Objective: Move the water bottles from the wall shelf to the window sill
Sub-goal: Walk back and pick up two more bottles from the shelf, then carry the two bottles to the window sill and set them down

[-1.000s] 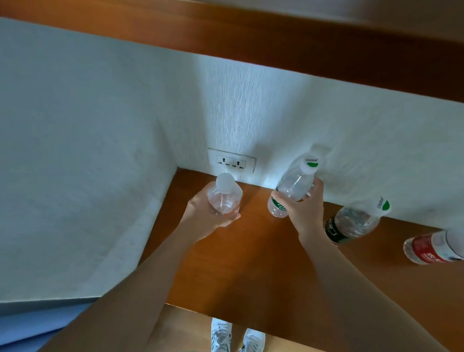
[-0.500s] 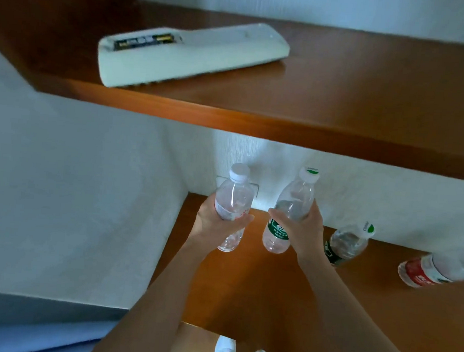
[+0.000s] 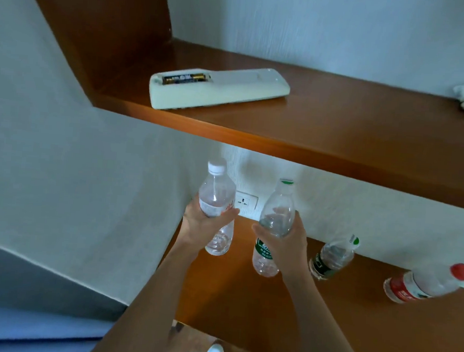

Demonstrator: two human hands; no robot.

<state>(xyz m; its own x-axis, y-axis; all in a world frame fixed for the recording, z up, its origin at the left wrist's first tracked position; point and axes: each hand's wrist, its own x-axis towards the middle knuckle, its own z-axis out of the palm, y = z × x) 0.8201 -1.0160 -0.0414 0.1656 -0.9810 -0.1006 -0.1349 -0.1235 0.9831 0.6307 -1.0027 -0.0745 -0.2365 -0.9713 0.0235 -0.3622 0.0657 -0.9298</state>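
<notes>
Left hand [image 3: 204, 226]: gripped white-capped bottle [image 3: 217, 194], now lifted.
Right hand [image 3: 286, 241]: gripped green-labelled bottle [image 3: 277, 207], lifted too.
Shelf [image 3: 323, 336]: dark-labelled bottle [image 3: 332, 257], red-capped bottle [image 3: 428, 283] remained.

white-cap bottle [image 3: 216, 202], green-cap bottle [image 3: 275, 223]: held, upright | dark-label bottle [image 3: 331, 257], red-cap bottle [image 3: 425, 285]: on shelf [image 3: 324, 327]

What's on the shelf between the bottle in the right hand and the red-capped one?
The head view shows one dark-labelled bottle standing on the lower shelf between the green-labelled bottle in the right hand and the red-capped bottle.
</notes>
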